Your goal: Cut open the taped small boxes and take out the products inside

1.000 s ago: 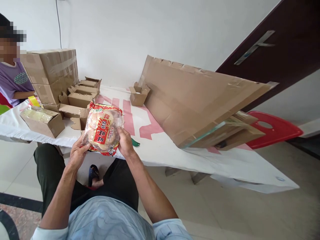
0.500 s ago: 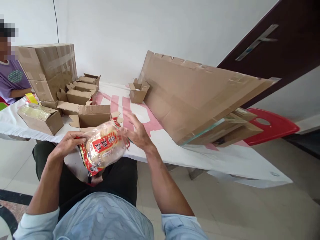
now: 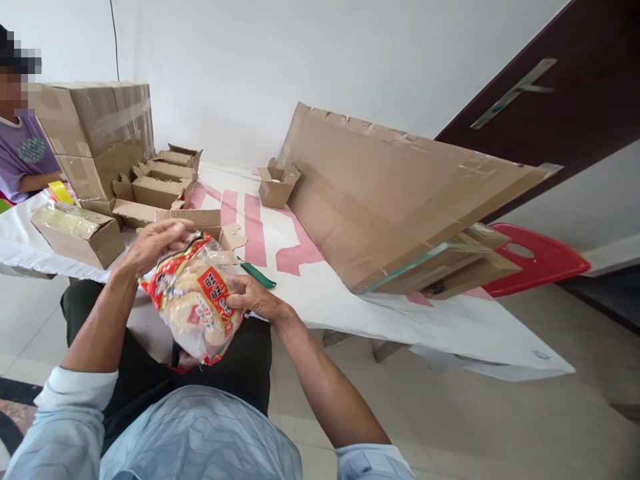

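Above my lap, at the table's front edge, I hold a red and clear plastic bag of rice crackers between both hands. My left hand is closed on its upper left edge, fingers partly hidden behind the bag. On the right side, my right hand grips it with the thumb on the front and the other fingers out of sight. Just behind the bag stands an open cardboard box, its flap spread to the right. A green-handled tool, perhaps a cutter, lies on the cloth near my right hand.
Several open small boxes line the left, beside stacked taped cartons. A closed box sits at front left. One small open box adjoins a large leaning cardboard sheet. A red stool is at right; a person sits far left.
The bag has been turned, so its printing reads at a different slant. My left hand has moved up to its top edge; my right has shifted down its side, uncovering the green-handled tool.
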A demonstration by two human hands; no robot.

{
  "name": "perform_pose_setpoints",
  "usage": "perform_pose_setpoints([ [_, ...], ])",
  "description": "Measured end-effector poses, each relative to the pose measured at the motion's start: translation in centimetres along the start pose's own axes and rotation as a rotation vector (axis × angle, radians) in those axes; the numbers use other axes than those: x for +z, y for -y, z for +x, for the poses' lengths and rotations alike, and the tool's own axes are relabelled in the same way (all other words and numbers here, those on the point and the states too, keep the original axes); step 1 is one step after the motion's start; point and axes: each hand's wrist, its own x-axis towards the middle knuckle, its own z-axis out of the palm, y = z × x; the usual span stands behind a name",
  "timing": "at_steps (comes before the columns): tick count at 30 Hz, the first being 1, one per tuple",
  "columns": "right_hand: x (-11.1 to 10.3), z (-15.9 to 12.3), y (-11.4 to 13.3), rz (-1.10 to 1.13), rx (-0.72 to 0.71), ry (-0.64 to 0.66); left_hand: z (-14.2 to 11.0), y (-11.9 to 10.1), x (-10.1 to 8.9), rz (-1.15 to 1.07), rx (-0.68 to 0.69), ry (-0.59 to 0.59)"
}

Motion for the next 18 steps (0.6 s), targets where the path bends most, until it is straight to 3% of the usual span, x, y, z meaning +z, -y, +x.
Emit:
perform_pose_setpoints([
  [2, 0.2, 0.6, -0.7, 0.052, -0.101, -0.186, -0.6, 1.0, -0.3, -0.15, 0.08, -0.095],
  [6, 1.1, 3.1, -1.2, 0.087, -0.277, -0.476, -2.5, 2.7, 1.0, -0.125, 0.042, -0.076],
  [11, 2.6, 5.7, 0.3, 0.072, -0.439, -0.497, -3.2, 2.5, 2.7, -0.018, 0.019, -0.126],
  [18, 1.1, 9.4, 4.4, -0.076, -0.614, -0.535, 0.3, -0.1, 1.1, -0.037, 0.169, -0.266],
])
